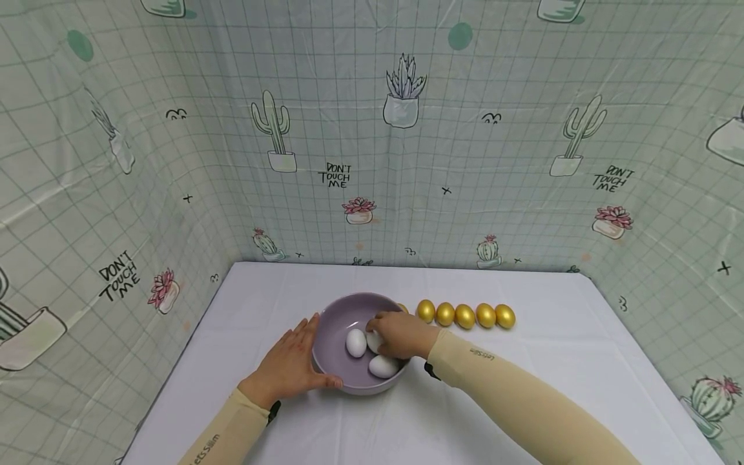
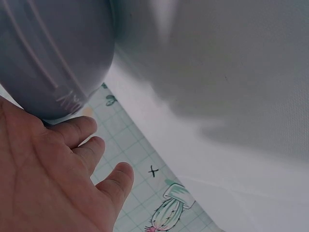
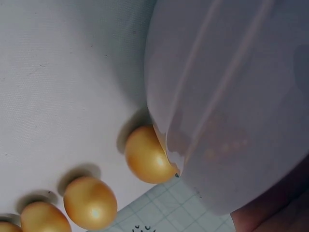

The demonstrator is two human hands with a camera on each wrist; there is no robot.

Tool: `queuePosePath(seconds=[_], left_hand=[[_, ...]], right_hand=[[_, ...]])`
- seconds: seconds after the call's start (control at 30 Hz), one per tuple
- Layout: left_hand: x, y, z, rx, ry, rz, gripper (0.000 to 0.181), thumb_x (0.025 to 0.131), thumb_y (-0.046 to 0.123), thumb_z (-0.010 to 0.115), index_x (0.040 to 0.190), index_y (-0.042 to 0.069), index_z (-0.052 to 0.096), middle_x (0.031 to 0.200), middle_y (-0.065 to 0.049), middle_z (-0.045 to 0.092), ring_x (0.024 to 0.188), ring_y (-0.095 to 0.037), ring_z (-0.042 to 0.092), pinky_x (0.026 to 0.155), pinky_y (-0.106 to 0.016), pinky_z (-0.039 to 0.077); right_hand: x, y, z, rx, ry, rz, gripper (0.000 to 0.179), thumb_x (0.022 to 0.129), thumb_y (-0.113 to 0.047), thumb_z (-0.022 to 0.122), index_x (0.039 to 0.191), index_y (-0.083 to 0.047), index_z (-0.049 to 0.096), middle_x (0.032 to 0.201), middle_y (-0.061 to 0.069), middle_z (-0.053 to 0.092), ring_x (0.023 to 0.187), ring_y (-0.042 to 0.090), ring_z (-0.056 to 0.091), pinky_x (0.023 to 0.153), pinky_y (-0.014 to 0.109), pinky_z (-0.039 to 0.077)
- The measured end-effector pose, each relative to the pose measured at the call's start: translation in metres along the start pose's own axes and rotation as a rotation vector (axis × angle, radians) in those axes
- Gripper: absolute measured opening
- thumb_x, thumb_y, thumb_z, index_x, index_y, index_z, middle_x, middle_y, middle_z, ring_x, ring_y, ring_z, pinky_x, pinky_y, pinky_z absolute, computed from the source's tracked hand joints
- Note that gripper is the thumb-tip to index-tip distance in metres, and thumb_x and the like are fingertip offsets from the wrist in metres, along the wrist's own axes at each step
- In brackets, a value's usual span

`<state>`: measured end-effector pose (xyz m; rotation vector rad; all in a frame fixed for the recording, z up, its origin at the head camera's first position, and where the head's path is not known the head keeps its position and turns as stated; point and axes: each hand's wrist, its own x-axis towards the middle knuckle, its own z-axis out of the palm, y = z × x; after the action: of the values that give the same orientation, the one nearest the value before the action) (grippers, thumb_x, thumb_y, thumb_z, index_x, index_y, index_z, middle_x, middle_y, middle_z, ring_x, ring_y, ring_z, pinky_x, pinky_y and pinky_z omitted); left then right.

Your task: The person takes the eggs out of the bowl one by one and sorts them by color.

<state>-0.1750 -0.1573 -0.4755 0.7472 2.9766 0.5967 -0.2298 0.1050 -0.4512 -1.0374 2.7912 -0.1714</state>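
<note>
A purple bowl (image 1: 340, 323) stands on the white table with three white eggs visible inside. One white egg (image 1: 356, 343) lies near its middle and another white egg (image 1: 383, 367) by the near right wall. My right hand (image 1: 401, 334) reaches over the right rim, its fingers curled down around a third white egg (image 1: 373, 341), which they partly cover. Against the bowl's left side rests my left hand (image 1: 293, 361), fingers straight along the outside and thumb at the near rim. In the left wrist view, the left palm (image 2: 43, 179) lies beside the bowl's outer wall (image 2: 58, 53).
Several golden eggs (image 1: 465, 316) form a row to the right behind the bowl; the leftmost golden egg (image 3: 148, 154) sits close to the bowl's wall, partly hidden by it. A printed cloth (image 1: 360, 148) with cactus drawings hangs around the table's back and sides.
</note>
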Motion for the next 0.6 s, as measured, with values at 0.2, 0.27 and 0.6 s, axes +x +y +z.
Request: queuePosePath(seconds=[0.2,0.27,0.6], left_hand=[[-0.0001,-0.0008,0.0007,0.006,-0.002,0.007,0.132,0.069,0.079,0.07,0.156,-0.007,0.018,0.158,-0.024,0.028,0.144,-0.041,0.027,0.112,-0.058,0.027],[-0.0001,-0.001,0.0009,0.008,-0.004,0.007,0.132,0.07,0.079,0.07,0.156,-0.007,0.017,0.158,-0.024,0.028,0.144,-0.041,0.027,0.112,-0.058,0.027],[0.0005,-0.0015,0.0012,0.012,-0.001,0.003,0.132,0.069,0.08,0.069,0.156,-0.007,0.018,0.158,-0.024,0.029,0.144,-0.041,0.027,0.112,-0.058,0.027]], right_hand=[[0.0019,0.0038,0.0008,0.035,-0.003,-0.027,0.039,0.083,-0.012,0.078,0.12,-0.01,0.068,0.112,0.004,0.066,0.095,0.014,0.062,0.086,0.031,0.052],[0.0021,0.0044,0.0015,0.036,-0.004,-0.03,0.039,0.083,-0.012,0.079,0.121,-0.011,0.068,0.112,0.003,0.066,0.096,0.014,0.062,0.086,0.031,0.052],[0.0037,0.0051,0.0019,0.007,0.033,-0.062,0.038,0.081,-0.01,0.081,0.117,-0.01,0.068,0.107,0.003,0.068,0.096,0.015,0.063,0.088,0.033,0.051]])
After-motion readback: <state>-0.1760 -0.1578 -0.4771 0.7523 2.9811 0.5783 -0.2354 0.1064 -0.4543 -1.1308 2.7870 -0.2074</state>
